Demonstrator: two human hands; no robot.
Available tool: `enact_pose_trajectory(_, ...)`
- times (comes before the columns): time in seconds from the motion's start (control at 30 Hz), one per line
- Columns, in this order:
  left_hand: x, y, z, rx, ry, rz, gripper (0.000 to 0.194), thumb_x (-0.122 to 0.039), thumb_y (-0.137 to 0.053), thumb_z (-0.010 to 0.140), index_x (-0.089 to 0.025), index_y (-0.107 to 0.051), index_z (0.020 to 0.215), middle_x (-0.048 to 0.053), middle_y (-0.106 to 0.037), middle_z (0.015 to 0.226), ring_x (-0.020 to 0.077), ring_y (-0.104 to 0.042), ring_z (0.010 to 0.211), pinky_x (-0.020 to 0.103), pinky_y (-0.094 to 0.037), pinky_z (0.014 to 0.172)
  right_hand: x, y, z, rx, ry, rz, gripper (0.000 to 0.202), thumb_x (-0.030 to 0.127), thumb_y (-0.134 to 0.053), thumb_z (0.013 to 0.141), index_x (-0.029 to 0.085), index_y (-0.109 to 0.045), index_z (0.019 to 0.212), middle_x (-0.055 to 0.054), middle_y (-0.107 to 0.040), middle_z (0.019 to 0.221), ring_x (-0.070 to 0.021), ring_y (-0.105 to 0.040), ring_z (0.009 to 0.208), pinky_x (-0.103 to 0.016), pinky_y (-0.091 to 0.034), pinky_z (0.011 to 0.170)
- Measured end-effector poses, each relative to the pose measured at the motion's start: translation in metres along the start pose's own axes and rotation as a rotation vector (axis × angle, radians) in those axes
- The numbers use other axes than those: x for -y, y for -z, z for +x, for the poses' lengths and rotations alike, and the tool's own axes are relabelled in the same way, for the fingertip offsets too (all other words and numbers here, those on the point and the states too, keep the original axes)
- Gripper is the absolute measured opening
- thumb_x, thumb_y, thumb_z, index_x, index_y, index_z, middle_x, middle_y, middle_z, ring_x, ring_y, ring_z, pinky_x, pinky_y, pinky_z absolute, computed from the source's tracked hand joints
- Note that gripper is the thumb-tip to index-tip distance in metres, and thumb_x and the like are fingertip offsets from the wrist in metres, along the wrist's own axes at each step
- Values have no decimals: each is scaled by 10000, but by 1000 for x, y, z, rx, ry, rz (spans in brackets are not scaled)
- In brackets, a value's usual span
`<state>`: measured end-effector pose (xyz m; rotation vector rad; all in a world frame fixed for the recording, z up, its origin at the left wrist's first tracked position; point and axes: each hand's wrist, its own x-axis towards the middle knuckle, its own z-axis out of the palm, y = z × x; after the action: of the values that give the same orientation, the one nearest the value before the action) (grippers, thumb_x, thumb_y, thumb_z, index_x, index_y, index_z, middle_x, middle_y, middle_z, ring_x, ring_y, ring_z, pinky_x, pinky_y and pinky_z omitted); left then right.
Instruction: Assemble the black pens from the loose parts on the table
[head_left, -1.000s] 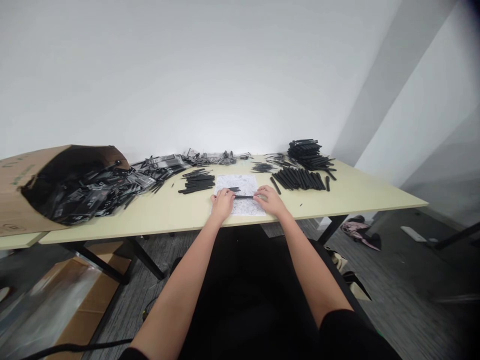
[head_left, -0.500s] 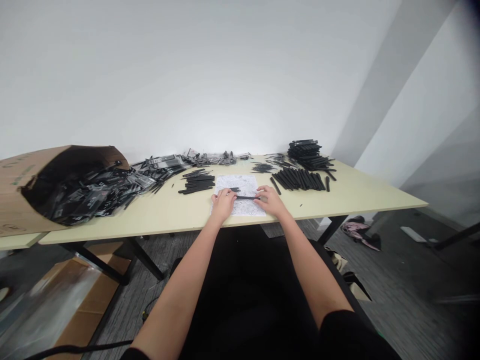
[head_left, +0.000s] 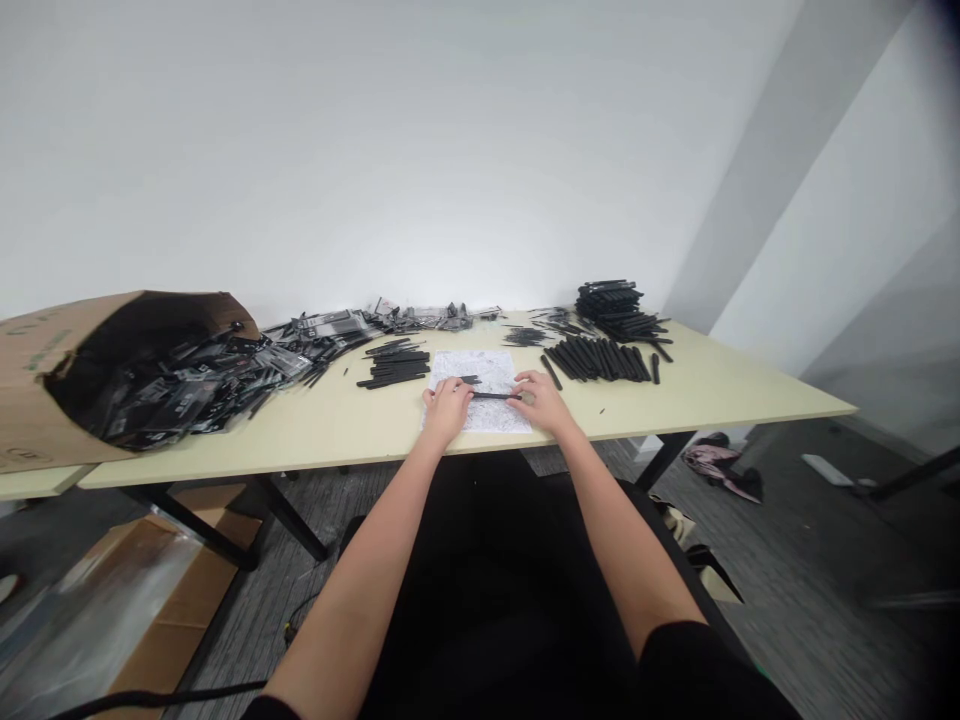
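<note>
A slim black pen-like stick (head_left: pixel 493 396) lies level between my hands, low over a white speckled sheet (head_left: pixel 484 420). My left hand (head_left: pixel 448 408) is closed on its left end. The fingers of my right hand (head_left: pixel 541 402) pinch its right end. Just beyond the stick, another short dark piece (head_left: pixel 470 379) rests on the sheet near my left fingertips. A stack of similar black sticks (head_left: pixel 397 366) is left of the sheet, and a row of thicker ones (head_left: pixel 600 358) lies to the right.
On the left a cardboard box (head_left: pixel 45 390) lies on its side, spilling black plastic packets (head_left: pixel 195 395) onto the pale yellow table (head_left: pixel 750 390). Thin dark pieces (head_left: pixel 526 336) lie behind the sheet. A taller pile of black sticks (head_left: pixel 616 308) stands at the back right, near the wall.
</note>
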<state>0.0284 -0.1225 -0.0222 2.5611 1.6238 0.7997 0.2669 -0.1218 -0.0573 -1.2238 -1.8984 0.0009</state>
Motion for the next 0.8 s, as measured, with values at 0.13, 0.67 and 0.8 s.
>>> enact_pose_trajectory(0.13,0,0,0,8,7,6,272,-268,-389,1040,-263,-647,1126,68,-611,1250,229,-508,1188,434,-309,960,3,2,0,-14,-5,10,239,405,-750,785,231,-697,940,-106,-609,1146,-292,-588,1116,-489,-468,1026)
enact_pose_trajectory(0.67,-3,5,-1,25,25,-2,291,-264,-365,1042,-258,-642,1130,64,-607,1228,231,-492,1179,436,-295,973,6,2,0,34,-44,-6,276,436,-645,872,237,-672,1062,-101,-629,1174,-287,-574,1144,-474,-435,1044)
enact_pose_trajectory(0.8,-3,5,-1,26,30,4,294,-259,-354,1045,-258,-634,1135,65,-607,1233,228,-492,1181,431,-293,967,2,-3,0,68,-70,-46,316,395,-459,977,231,-714,889,-97,-659,1136,-271,-574,1131,-477,-415,1057)
